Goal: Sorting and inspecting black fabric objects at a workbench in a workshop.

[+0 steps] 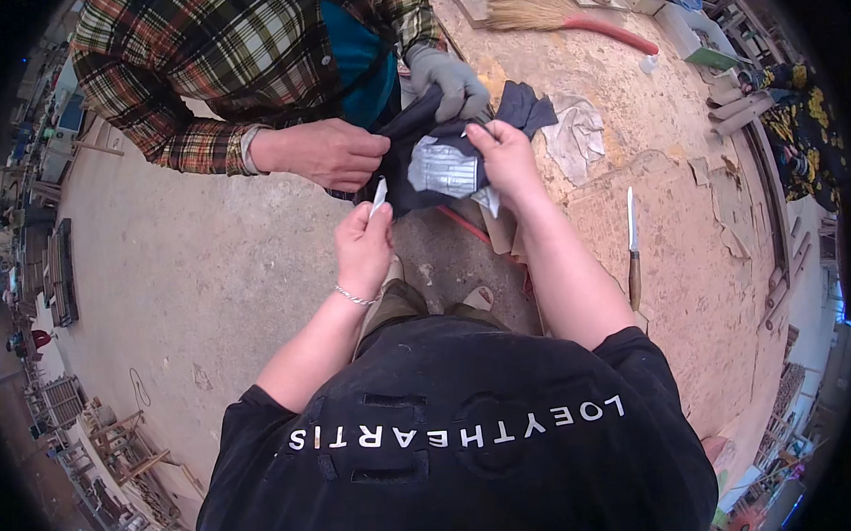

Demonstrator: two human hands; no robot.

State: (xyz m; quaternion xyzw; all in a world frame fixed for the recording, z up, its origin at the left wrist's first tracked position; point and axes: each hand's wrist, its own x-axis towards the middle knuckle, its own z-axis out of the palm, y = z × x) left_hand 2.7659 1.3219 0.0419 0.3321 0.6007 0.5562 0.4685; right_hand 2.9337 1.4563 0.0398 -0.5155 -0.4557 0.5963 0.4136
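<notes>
A dark cloth [402,185] with a silvery patch [446,166] on it is stretched between me and a co-worker, who stands opposite. My right hand [510,158] pinches the cloth's right side by the patch, where a white piece hangs below. My left hand [365,243] grips a small white strip [379,193] that points upward, near the cloth's lower left edge; what the strip is, I cannot tell. The co-worker's bare hand [324,154] holds the cloth's left side, and the co-worker's grey-gloved hand [449,83] holds its top.
On the worn wooden table to my right lie a knife with a wooden handle [635,278], a pale rag [576,134], dark cloth scraps [522,108] and a straw brush with a red handle [611,35]. Cardboard-like tubes [739,113] lie near its far edge.
</notes>
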